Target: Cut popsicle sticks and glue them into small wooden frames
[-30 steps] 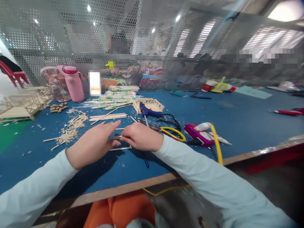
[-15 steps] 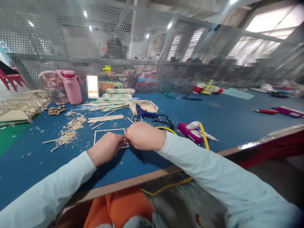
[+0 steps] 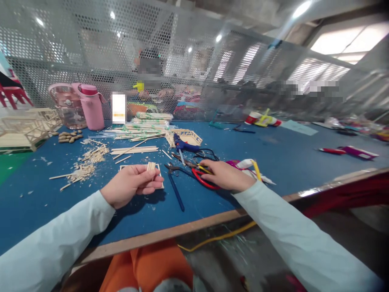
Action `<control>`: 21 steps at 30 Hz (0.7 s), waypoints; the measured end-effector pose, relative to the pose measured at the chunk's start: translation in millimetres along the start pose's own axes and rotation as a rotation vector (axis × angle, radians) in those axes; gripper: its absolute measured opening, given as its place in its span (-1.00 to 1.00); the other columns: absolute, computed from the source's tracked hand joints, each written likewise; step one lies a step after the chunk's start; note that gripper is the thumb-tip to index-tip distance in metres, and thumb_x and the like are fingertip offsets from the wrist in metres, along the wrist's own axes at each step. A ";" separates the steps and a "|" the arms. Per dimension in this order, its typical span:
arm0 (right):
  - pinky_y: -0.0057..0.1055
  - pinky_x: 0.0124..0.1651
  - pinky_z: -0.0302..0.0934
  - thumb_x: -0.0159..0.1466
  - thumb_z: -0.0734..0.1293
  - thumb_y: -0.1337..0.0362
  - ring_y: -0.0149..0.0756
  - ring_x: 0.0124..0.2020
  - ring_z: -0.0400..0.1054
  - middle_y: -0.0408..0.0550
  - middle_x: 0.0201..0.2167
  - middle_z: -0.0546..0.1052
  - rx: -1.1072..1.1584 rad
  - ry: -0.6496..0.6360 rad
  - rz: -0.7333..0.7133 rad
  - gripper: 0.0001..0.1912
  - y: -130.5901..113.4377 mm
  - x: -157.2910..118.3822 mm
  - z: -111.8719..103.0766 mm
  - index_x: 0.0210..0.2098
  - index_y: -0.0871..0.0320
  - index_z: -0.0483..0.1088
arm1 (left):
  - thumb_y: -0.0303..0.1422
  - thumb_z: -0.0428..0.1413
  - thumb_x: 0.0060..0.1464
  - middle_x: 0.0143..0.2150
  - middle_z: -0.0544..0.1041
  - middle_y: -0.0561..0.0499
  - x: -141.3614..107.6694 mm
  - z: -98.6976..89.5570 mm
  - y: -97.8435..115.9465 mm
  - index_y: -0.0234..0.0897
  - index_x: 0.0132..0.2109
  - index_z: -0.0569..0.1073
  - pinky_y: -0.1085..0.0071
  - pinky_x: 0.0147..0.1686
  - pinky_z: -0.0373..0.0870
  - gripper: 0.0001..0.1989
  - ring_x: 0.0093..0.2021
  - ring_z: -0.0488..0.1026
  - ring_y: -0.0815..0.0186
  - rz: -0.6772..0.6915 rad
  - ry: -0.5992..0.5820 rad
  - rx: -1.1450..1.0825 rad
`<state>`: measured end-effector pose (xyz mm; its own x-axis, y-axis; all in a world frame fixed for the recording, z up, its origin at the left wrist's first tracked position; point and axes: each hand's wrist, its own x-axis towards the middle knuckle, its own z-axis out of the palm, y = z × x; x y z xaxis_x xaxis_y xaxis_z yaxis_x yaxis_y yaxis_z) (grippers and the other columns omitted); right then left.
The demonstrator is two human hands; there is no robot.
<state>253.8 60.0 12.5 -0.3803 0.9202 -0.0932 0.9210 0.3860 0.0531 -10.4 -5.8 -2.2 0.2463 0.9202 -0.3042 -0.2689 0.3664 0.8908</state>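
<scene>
A small bundle of short wooden sticks (image 3: 151, 166) is pinched between the thumb and fingers of my left hand (image 3: 135, 184). Behind and below that hand, a thin rectangular stick frame (image 3: 162, 182) lies on the blue table, partly covered. My right hand (image 3: 226, 174) curls around the handles of a pair of scissors (image 3: 202, 181), coloured red and yellow; its fingers hide part of them. Between the hands lie blue-handled cutting pliers (image 3: 176, 188), jaws toward the back. A blue glue gun (image 3: 187, 145) rests just beyond the scissors.
Stick scraps (image 3: 88, 164) litter the left side, near peanuts (image 3: 69, 136) and a pink bottle (image 3: 92, 111). Packed sticks (image 3: 148, 125) and a hexagonal stick model (image 3: 191, 138) lie farther back. A purple-and-white tool (image 3: 243, 164) is beside my right hand. A perforated screen (image 3: 188, 73) stands behind.
My hands have parted. The right one moved right from the left hand to the scissors; the left turned palm-up, showing the stick bundle. The pliers between them have come into view.
</scene>
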 end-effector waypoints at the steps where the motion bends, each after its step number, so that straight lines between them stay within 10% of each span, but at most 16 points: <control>1: -0.41 -0.31 0.20 0.16 0.23 0.28 -0.19 -0.29 0.42 0.06 -0.26 0.53 0.037 0.016 0.006 -0.60 2.2 0.1 2.7 0.00 0.22 0.28 | -0.46 0.11 0.03 -0.39 0.57 -0.06 0.1 -0.1 -0.3 -0.39 -0.33 0.47 0.67 -0.54 0.42 -0.94 -0.45 0.52 0.45 0.006 -0.002 -0.007; 8: -0.36 -0.37 0.26 0.08 0.27 0.26 -0.12 -0.32 0.44 0.01 -0.28 0.55 0.164 0.226 0.089 -0.50 0.9 -18.2 -1.7 0.04 0.13 0.31 | -0.35 0.22 -0.10 -0.38 0.58 -0.06 1.2 -2.9 -4.1 -0.37 -0.32 0.50 0.66 -0.51 0.42 -0.83 -0.42 0.52 0.42 0.070 -0.063 -0.008; 21: -0.36 -0.21 0.25 0.05 0.36 0.11 -0.25 -0.26 0.35 0.06 -0.21 0.45 0.428 0.371 -0.472 -0.55 -75.2 -35.6 -14.3 -0.12 0.20 0.30 | -0.21 0.26 -0.22 -0.37 0.59 -0.05 -0.9 -7.7 -7.6 -0.34 -0.33 0.54 0.53 -0.41 0.43 -0.70 -0.38 0.52 0.34 0.156 -0.191 0.199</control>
<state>196.9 -0.9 26.1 -0.6778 0.6538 0.3364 0.5760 0.7565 -0.3096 -15.8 -8.4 -11.3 0.3915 0.9140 -0.1064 -0.1342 0.1711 0.9761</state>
